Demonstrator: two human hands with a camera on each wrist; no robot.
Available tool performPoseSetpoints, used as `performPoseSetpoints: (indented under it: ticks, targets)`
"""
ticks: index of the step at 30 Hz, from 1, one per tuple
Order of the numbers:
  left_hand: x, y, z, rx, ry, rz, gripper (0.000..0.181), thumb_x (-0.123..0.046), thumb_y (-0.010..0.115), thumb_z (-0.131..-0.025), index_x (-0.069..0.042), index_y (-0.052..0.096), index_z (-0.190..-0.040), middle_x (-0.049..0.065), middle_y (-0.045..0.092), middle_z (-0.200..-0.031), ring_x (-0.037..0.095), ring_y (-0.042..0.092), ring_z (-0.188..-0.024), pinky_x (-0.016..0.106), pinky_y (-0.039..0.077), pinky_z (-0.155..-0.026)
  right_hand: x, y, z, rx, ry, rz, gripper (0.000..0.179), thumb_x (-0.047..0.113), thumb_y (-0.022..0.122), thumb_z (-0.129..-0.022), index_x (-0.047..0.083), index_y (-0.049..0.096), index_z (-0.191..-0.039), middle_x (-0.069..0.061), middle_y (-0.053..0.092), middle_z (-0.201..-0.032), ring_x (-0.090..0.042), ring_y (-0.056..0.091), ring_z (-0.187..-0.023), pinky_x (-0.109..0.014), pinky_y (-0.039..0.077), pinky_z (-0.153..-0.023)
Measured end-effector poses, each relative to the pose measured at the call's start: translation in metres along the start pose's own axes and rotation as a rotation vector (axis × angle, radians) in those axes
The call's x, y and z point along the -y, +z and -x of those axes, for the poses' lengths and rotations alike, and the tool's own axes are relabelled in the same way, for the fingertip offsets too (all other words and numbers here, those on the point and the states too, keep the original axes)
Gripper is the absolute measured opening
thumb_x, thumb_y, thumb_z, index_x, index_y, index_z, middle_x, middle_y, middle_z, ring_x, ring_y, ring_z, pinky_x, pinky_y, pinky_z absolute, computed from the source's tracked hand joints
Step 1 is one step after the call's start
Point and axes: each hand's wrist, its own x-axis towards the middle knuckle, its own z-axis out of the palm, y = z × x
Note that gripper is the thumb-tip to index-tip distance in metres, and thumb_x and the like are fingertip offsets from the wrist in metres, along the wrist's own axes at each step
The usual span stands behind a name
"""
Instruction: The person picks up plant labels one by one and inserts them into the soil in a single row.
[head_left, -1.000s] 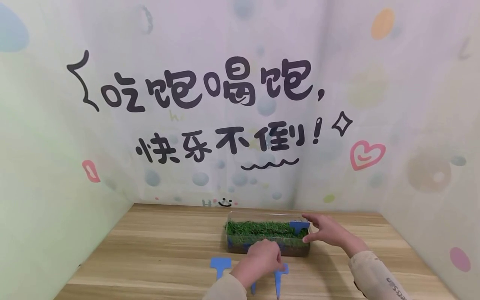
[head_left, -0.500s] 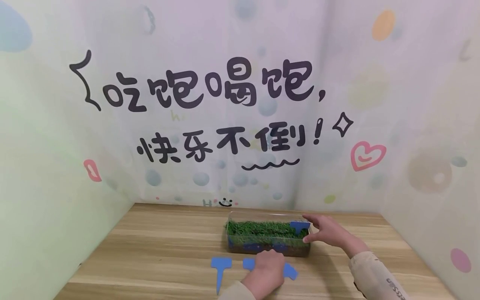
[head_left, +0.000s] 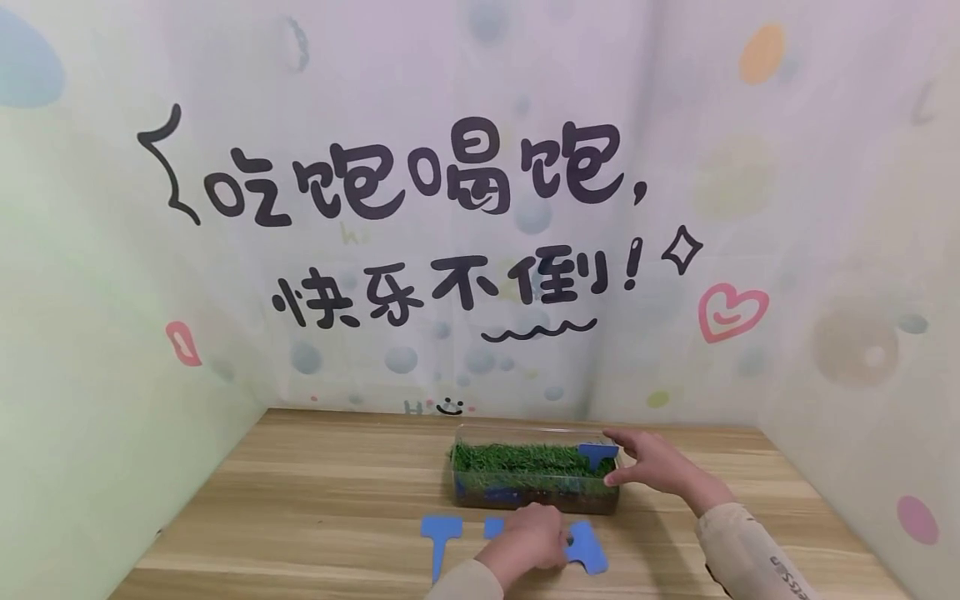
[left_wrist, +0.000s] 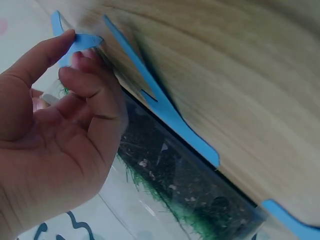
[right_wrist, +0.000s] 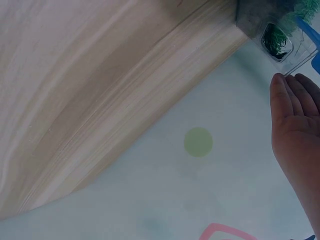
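Two hands (head_left: 531, 537) (head_left: 660, 465), four blue tags (head_left: 589, 552), one pinched, one grass-filled box (head_left: 587, 502)

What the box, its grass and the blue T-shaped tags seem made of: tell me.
Box: probably plastic, clear and glossy; dark filling shows through its wall. Grass: likely synthetic, with fine, evenly green blades, though real grass isn't ruled out. Blue tags: apparently plastic, fairly matte; thin, flat and uniformly coloured.

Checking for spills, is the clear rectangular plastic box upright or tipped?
Upright: the box sits flat on the wood-grain table, green grass facing up.
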Motion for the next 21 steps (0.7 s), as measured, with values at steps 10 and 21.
performPoseSetpoints:
  ticks: [10,21]
  targets:
    - [0.010,-0.006,-0.001,0.021,0.180,0.404,0.009,-0.007,0.077,-0.084,-0.011,0.069,-0.086,-0.003,0.062,-0.070,0.012,0.056,-0.059,0.027,0.046,-0.057,0.000,0.000,0.000,0.003,-0.015,-0.004,0.081,0.031,0.082,-0.082,-0.010,0.046,-0.143,-0.036,0.047,-0.144,-0.056,0.053,-0.123,-0.059,0.048,-0.101]
    - [0.017,-0.015,-0.004,-0.024,0.242,0.592,0.010,-0.010,0.071,-0.091,-0.009,0.062,-0.093,-0.001,0.063,-0.081,0.019,0.064,-0.066,0.029,0.053,-0.058,-0.001,0.000,-0.001,-0.005,-0.015,-0.002,0.083,0.033,0.083,-0.080,-0.010,0.047,-0.142,-0.035,0.048,-0.143,-0.056,0.053,-0.123,-0.058,0.048,-0.101]
